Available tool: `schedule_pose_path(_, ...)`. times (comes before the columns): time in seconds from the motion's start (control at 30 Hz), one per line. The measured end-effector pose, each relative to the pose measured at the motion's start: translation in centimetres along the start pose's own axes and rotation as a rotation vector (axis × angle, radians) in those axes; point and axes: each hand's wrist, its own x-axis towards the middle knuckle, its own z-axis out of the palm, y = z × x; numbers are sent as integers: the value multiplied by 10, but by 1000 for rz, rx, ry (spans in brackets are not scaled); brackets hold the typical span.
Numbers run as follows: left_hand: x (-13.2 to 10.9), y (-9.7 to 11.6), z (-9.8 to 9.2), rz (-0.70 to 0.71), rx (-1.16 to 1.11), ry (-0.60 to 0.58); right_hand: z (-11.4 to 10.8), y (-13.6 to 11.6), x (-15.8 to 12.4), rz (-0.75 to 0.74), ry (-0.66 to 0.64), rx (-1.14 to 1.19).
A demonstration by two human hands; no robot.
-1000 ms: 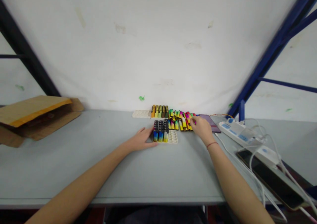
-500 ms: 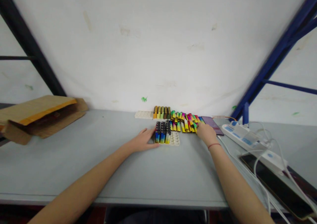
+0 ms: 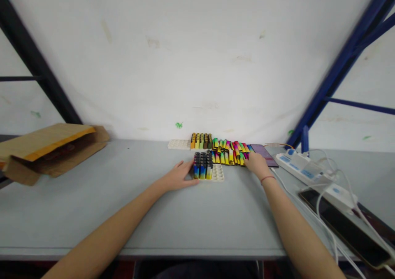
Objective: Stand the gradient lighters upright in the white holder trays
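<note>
A white tray [image 3: 218, 173] with round hollows holds rows of upright lighters [image 3: 203, 171], blue and pale yellow below with dark tops. My left hand [image 3: 178, 177] is around the tray's left side, thumb at the front corner and fingers along the edge behind. To the right of the tray lies a pile of shiny lighters [image 3: 231, 157] in yellow, green, pink and red. At the pile's right end, my right hand [image 3: 256, 164] has its fingers curled down; whatever they pinch is hidden.
Behind, a second white tray [image 3: 179, 144] carries yellow to dark lighters [image 3: 201, 140]. A purple flat panel [image 3: 266, 154] lies beyond my right hand. At right are a power strip [image 3: 311, 175], cables and a phone [image 3: 345, 225]. An open cardboard packet [image 3: 58, 143] sits at left.
My right hand stays at the pile's right end, its fingers slightly shifted. The left hand and the tray have not moved. The view has tilted slightly.
</note>
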Motion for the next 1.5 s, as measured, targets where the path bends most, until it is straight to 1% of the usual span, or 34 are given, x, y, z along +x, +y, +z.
schedule_pose_path(0.1, 0, -1, 1, 6, -9, 11, -5, -3, 1, 97, 3, -36)
schedule_pose_path(0.17, 0, 0, 0, 6, -11, 12, -9, -6, 2, 139, 17, 3)
schedule_pose_path(0.23, 0, 1, 0, 5, -10, 7, -11, -9, 1, 147, 31, 88)
schedule_pose_path(0.3, 0, 2, -1, 4, -7, 4, -10, -12, 1, 91, 54, 234)
schedule_pose_path(0.37, 0, 3, -2, 4, -2, 4, -6, -17, 0, -13, 87, 428)
schedule_pose_path(0.43, 0, 3, -2, 4, 2, 3, -1, -23, -1, -89, 89, 620)
schedule_pose_path(0.47, 0, 3, -2, 4, 5, 1, 1, -28, -3, -100, 69, 708)
schedule_pose_path(0.53, 0, 2, -2, 4, 15, -4, 5, -38, -7, -65, -30, 886)
schedule_pose_path(0.63, 0, -1, -1, 10, 18, -1, 7, -55, -17, 58, -227, 1173)
schedule_pose_path(0.7, 1, -2, 0, 16, 8, 7, 8, -64, -25, 160, -322, 1330)
schedule_pose_path(0.8, 1, -3, 2, 18, 1, 13, 6, -73, -33, 262, -377, 1484)
schedule_pose_path(0.93, 2, -3, 2, 6, 14, 7, 6, -73, -35, 328, -337, 1610)
schedule_pose_path(1.03, 2, -2, 2, 0, 22, -2, 10, -71, -33, 354, -231, 1647)
schedule_pose_path(1.1, 2, -2, 2, -6, 24, -3, 15, -71, -33, 341, -182, 1660)
schedule_pose_path(1.27, 2, -2, 2, 4, 29, -2, 24, -71, -33, 254, -216, 1726)
schedule_pose_path(1.37, 2, -3, 2, 7, 32, 1, 26, -70, -31, 309, -228, 1714)
schedule_pose_path(1.5, 1, -3, 2, 0, 31, 1, 28, -71, -29, 374, -173, 1739)
